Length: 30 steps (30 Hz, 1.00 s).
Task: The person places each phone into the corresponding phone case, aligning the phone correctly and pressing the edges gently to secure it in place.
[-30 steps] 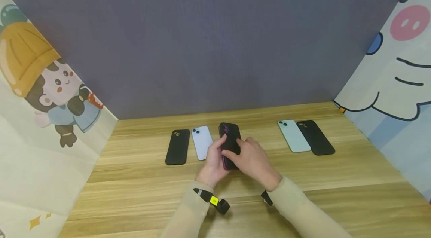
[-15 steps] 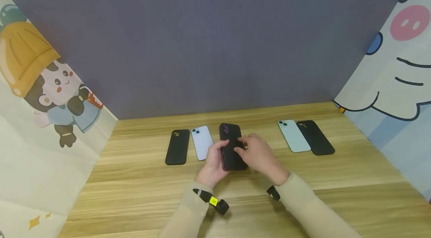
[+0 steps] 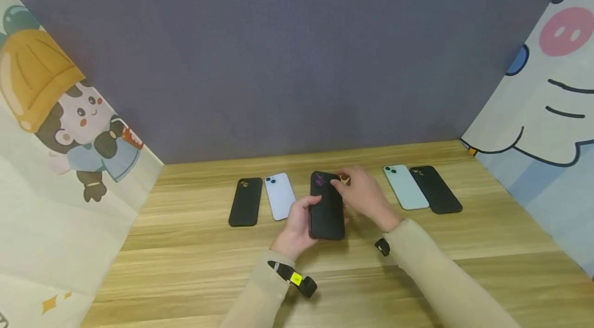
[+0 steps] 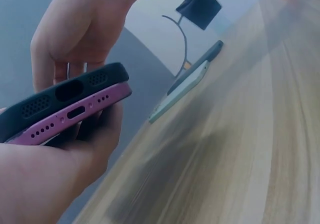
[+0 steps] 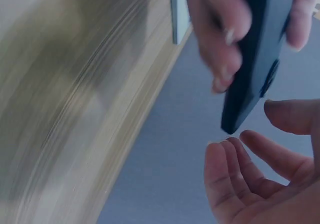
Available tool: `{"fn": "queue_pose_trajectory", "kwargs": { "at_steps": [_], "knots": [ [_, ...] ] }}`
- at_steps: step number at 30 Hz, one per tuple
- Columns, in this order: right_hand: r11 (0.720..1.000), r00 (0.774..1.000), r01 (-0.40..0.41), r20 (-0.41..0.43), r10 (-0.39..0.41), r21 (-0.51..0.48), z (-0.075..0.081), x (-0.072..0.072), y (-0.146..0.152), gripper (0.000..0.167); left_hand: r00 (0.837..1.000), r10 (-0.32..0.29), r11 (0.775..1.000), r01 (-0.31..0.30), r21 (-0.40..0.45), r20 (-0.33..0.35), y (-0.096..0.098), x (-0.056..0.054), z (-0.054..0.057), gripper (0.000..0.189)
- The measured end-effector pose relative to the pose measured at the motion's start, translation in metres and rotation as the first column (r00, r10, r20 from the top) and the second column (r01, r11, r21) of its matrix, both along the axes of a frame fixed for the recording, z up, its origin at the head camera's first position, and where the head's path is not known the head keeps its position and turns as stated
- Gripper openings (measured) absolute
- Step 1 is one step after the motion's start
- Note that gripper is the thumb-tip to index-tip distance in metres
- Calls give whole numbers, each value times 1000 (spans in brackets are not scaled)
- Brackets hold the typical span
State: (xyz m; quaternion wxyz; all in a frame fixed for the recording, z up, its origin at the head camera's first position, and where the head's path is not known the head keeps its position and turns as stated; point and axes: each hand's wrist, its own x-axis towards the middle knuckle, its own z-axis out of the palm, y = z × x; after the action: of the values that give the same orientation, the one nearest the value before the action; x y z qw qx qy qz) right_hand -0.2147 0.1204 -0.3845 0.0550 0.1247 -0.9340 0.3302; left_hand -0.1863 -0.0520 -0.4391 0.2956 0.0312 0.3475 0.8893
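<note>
My left hand point(image 3: 297, 225) grips a pink-purple phone point(image 4: 95, 105) and the black phone case point(image 3: 327, 214) over its back, thumb on the case's left part. In the left wrist view the case's bottom edge sits above the phone's bottom edge, and both port cutouts show. Purple shows through the camera opening in the head view. Beside the upper right corner is my right hand point(image 3: 364, 195), its thumb near the camera opening. In the right wrist view, its loosely bent fingers point(image 5: 217, 171) appear apart from the case's corner.
On the wooden table point(image 3: 195, 276), a black case point(image 3: 245, 203) and a pale lilac phone point(image 3: 280, 196) lie left of my hands. A mint phone point(image 3: 406, 187) and another black case point(image 3: 436, 190) lie to the right. A grey panel point(image 3: 297, 60) stands behind.
My right hand has moved from the case's lower right side up to its upper right corner. The phone and case have shifted slightly right, and the purple left edge has turned out of head view.
</note>
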Motion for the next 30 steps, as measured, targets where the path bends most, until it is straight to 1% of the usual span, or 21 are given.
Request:
{"fn": "queue_pose_trajectory", "kwargs": {
  "at_steps": [3,6,9,12,15,19,22,26,28,30],
  "knots": [
    [999,1000,-27,1,27,-21,-3,-9,5,40,999,-49,999,49,19,14,0,1,0,60],
    [996,997,-60,41,62,-64,-6,-17,12,43,996,-85,996,85,14,5,0,2,0,61],
    [984,987,-111,100,125,-143,-8,-22,18,47,993,-120,993,120,11,2,0,2,1,61],
    [962,970,-147,158,186,-229,-9,-26,22,50,987,-161,987,161,0,-11,0,2,2,61],
    [932,944,-134,242,223,-338,-10,-29,24,49,975,-218,976,218,-3,-27,-1,3,3,61],
    [898,907,-105,328,263,-428,-12,-32,27,52,959,-282,959,282,-12,-32,-1,3,4,61],
    [883,888,-109,354,293,-457,-14,-32,29,54,952,-303,953,303,-23,-33,0,4,6,61],
    [855,865,-127,365,344,-503,-15,-29,28,51,947,-319,947,318,-38,-37,2,6,8,60],
    [845,858,-137,363,362,-518,-16,-28,27,49,945,-325,945,324,-42,-38,2,6,9,60],
    [838,857,-144,357,372,-527,-17,-27,26,48,942,-334,942,333,-40,-36,2,7,9,60]
  ]
}}
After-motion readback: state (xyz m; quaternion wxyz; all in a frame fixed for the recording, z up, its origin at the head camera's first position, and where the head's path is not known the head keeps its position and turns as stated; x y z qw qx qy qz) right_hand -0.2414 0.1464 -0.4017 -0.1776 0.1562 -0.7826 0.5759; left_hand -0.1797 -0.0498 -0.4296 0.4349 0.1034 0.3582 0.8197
